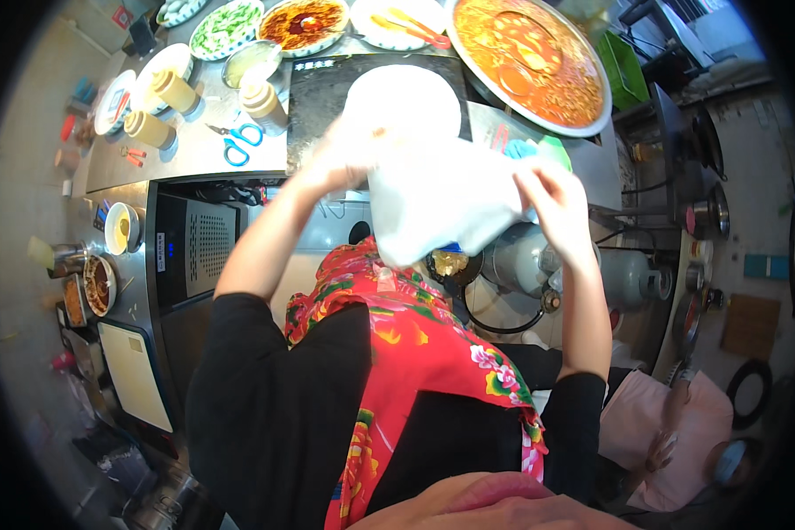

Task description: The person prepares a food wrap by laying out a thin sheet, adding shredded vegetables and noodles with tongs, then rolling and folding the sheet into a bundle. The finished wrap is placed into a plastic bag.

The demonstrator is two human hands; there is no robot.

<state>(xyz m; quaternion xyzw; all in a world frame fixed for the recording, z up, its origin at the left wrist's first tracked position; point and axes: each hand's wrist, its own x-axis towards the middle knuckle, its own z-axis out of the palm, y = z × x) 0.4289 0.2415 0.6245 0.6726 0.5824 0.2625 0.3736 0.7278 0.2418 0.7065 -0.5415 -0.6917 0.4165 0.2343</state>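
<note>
In the head view, both hands are raised over the counter point(194, 155) and hold a white plastic bag point(442, 208): the left hand point(340, 155) is closed on its upper left edge, and the right hand point(552, 199) pinches its right edge with curled fingers. The bag hangs between them, its top against a white plate point(404, 97) on a dark cooktop point(318, 106). A wide pan of red broth point(530, 57) sits behind to the right, blue scissors point(238, 141) and squeeze bottles point(175, 91) to the left, a gas cylinder point(623, 276) below.

Bright, even light falls from above; glare bleaches the white sheet point(442, 199) toward twelve o'clock. Fisheye bending and dark vignette ring every edge.
</note>
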